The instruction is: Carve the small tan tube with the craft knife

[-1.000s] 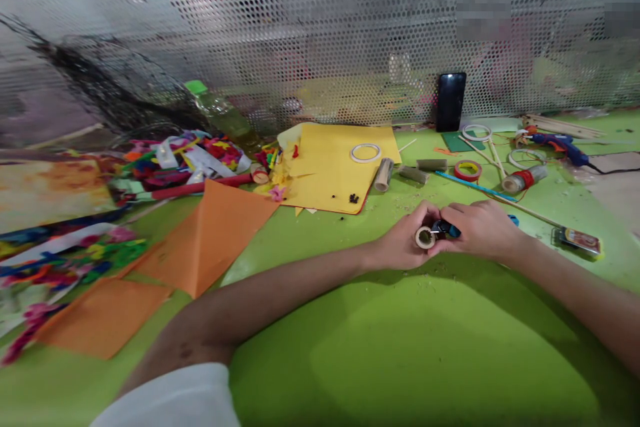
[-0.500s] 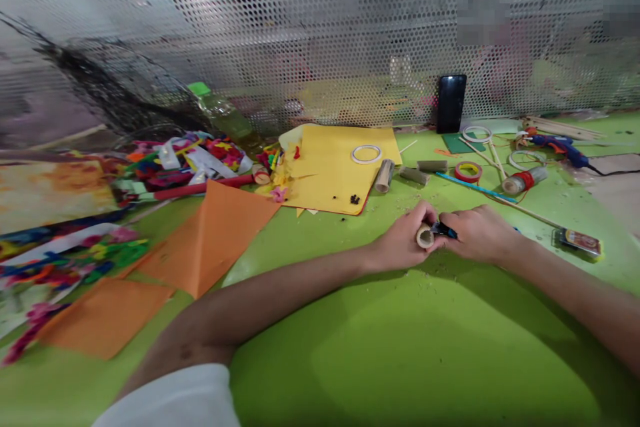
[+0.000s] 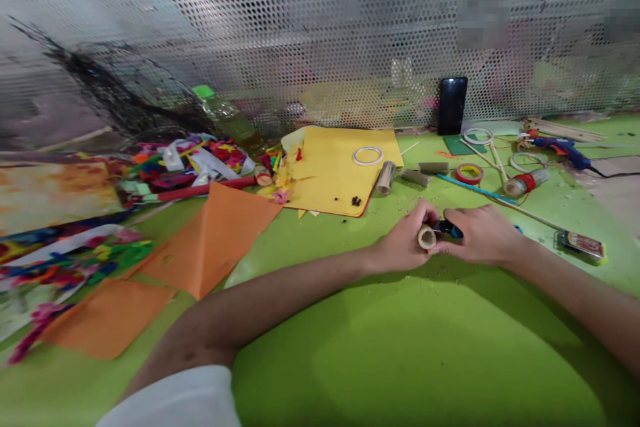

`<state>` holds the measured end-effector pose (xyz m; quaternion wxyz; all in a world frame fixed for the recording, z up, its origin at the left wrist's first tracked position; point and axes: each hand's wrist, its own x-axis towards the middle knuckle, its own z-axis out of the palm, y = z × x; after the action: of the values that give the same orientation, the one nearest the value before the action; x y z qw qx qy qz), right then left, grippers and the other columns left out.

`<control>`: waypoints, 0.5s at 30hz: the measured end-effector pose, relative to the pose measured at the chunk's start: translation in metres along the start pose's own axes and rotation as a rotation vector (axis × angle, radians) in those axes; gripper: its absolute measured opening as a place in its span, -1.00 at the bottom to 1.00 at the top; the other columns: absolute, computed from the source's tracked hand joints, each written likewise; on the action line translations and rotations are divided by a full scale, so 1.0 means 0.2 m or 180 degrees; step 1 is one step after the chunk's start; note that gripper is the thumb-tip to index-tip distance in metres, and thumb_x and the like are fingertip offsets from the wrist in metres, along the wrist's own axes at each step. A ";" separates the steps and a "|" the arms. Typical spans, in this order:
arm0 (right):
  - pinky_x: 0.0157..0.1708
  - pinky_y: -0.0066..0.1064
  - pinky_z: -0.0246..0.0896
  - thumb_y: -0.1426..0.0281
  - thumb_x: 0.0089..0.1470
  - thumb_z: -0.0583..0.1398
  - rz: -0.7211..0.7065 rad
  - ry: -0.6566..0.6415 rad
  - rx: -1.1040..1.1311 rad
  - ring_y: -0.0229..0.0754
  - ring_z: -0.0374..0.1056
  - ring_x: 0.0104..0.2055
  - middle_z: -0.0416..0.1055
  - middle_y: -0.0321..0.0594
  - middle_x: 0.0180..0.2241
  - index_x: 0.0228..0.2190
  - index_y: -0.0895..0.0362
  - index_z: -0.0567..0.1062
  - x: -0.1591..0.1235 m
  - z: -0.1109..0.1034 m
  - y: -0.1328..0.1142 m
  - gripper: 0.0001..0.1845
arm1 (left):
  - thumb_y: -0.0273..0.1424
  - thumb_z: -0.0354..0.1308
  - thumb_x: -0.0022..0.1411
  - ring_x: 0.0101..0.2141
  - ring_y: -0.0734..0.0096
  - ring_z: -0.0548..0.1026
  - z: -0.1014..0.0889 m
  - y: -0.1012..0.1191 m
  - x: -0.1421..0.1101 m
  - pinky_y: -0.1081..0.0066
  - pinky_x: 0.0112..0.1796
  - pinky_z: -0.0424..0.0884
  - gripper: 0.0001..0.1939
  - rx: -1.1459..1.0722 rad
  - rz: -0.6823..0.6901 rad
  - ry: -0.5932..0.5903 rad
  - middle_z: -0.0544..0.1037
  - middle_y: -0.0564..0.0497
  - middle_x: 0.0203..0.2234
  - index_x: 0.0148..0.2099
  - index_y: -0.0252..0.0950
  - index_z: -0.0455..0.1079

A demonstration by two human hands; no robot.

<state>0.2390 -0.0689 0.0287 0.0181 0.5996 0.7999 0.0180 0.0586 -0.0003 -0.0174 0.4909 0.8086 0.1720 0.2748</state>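
On a green table [image 3: 410,347], a short, hollow wooden tube [image 3: 423,230] is held right of the middle, its open end turned toward the near side. The tube is gripped by the left hand [image 3: 400,240], with fingers and thumb curled around it and the palm partly closed. A small dark cutter [image 3: 453,230] with blue on it is held by the right hand [image 3: 483,230], the fingers folded firmly over the handle. The cutter's front end is set at the right side of the tube's rim; whether wood is being bitten by the blade cannot be told, since the edge is too small to see. Pale shavings [image 3: 440,272] are scattered on the table below the hands. Three more tubes, one upright [image 3: 385,178] and two lying down [image 3: 415,177] [image 3: 433,168], are seen farther off, near a yellow sheet [image 3: 333,170].

For this step, it is judged best that the tube be kept from turning, that light, short strokes be taken around the rim, and that the left fingertips be kept clear of the blade's path, as a slip seems likeliest there.
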 end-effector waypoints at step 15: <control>-0.48 -0.29 -0.25 -0.16 0.23 -0.27 -0.0010 -0.0085 -0.0377 0.02 0.46 -0.40 0.55 -0.01 -0.34 -0.13 0.16 0.46 0.00 0.00 -0.03 -0.20 | -0.34 0.32 0.08 -0.41 0.48 0.31 0.00 0.02 -0.01 0.42 -0.39 0.23 -0.55 0.0327 -0.0028 0.0140 0.35 0.08 -0.37 -0.15 -0.23 0.08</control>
<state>0.2330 -0.0697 0.0275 0.0643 0.5964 0.7980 0.0573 0.0563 -0.0030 -0.0149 0.4461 0.8257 0.2003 0.2812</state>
